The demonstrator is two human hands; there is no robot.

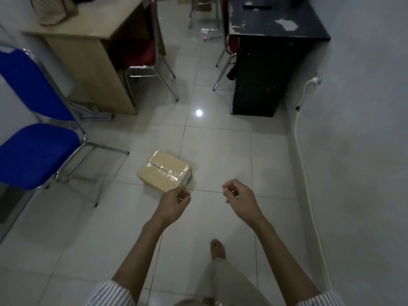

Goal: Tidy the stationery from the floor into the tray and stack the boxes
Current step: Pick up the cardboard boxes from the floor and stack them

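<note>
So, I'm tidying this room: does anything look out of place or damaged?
A taped box lies alone on the floor, askew to the tile lines. The black desk has peeled patches on top.

Glossy pale tiled floor [220, 146] with one bright light reflection [199, 112]. Left: blue chair [33, 155], beige desk [88, 54], red chair [136, 54]. Right: black desk [265, 67], white cable [309, 184] along grey wall [364, 129].
</note>
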